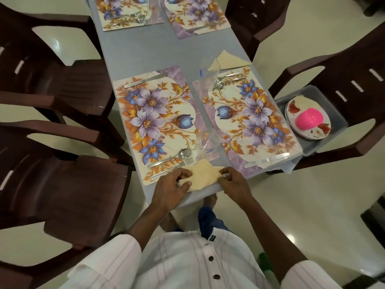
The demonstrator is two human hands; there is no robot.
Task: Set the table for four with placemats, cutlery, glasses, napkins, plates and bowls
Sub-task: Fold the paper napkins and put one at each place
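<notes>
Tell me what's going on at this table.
A person is setting it. The left hand and right hand both hold a cream napkin at the near edge of the table, by the left placemat. The plates and pink bowl sit in a grey bin on a chair, not yet laid out.

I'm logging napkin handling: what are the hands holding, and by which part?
The napkin, lying at the table's near edge: the left hand grips its left edge, and the right hand pinches its right corner.
</notes>
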